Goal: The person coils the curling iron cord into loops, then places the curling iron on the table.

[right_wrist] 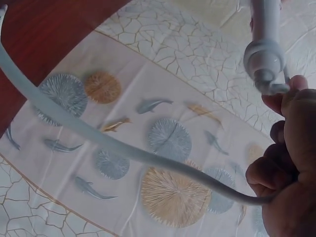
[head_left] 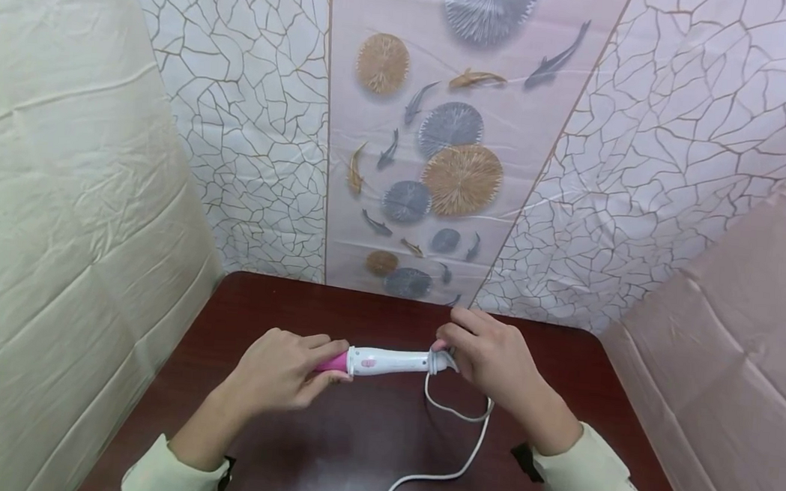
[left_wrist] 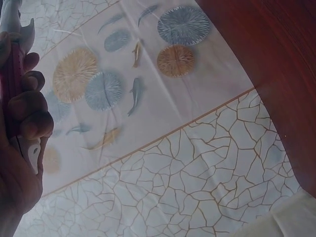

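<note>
A hair curling iron with a white handle and a pink barrel is held roughly level above the dark table. My left hand grips the pink barrel, fingers wrapped round it in the left wrist view. At the handle's far end, my right hand pinches the white power cord. Loops of cord lie around the handle's end by the fingertips. From this hand the cord hangs in a loop, then runs toward the table's near side. A small pink switch shows on the handle.
The dark red-brown table lies under both hands. Behind it hangs a patterned cloth with fish and round motifs. Pale padded cloth walls stand at the left and right.
</note>
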Demonstrator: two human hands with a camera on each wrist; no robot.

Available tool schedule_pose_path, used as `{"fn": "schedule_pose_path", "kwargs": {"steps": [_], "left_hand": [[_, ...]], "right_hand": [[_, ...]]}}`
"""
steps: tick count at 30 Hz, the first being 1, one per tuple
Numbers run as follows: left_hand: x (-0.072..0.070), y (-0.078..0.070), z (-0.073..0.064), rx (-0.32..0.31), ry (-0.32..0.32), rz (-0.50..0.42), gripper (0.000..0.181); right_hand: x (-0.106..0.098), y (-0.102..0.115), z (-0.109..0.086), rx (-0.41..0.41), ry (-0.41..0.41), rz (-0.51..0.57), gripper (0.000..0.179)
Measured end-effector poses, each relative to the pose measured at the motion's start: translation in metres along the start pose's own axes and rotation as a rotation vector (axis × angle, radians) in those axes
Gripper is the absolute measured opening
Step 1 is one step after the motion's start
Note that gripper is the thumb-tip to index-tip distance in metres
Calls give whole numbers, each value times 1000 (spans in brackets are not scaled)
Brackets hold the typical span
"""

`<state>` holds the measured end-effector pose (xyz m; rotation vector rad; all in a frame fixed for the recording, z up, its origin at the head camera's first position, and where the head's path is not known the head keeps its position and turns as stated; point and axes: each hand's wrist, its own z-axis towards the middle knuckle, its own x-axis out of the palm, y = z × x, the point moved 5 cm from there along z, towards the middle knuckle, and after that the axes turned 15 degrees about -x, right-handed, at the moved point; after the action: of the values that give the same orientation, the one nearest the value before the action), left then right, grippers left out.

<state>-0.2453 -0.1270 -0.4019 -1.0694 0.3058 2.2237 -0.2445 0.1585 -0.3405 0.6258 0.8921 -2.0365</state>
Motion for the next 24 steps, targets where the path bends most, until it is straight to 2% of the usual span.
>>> {"fn": "schedule_pose_path", "kwargs": {"steps": [8,12,14,16,18,19,22,24], "left_hand": [[-7,-5,-2,49,-41,4,46],[-10,-9,-2,84,-78,-24,46],[-11,-12,-2,101,-90,-35,46],[-12,-15,-2,111,-98,-37,49],[-13,-16,-2,104,-99,-32,51],[-13,-16,-1,102,-101,-32,52],[-14,-17,-1,98,-113,-34,52],[-15,-18,0,99,-124,-33,52]], "right_hand": [[4,-16,-12,79,40,66,49],[10,-26,-22,129,38,150,46],[13,-29,-28,153,37,189,39],[16,-32,-32,174,39,216,26],[19,-34,-35,191,41,234,10],[20,-34,-37,200,39,243,8],[25,-35,-40,223,24,267,20],[29,-35,-43,239,16,291,21]]}}
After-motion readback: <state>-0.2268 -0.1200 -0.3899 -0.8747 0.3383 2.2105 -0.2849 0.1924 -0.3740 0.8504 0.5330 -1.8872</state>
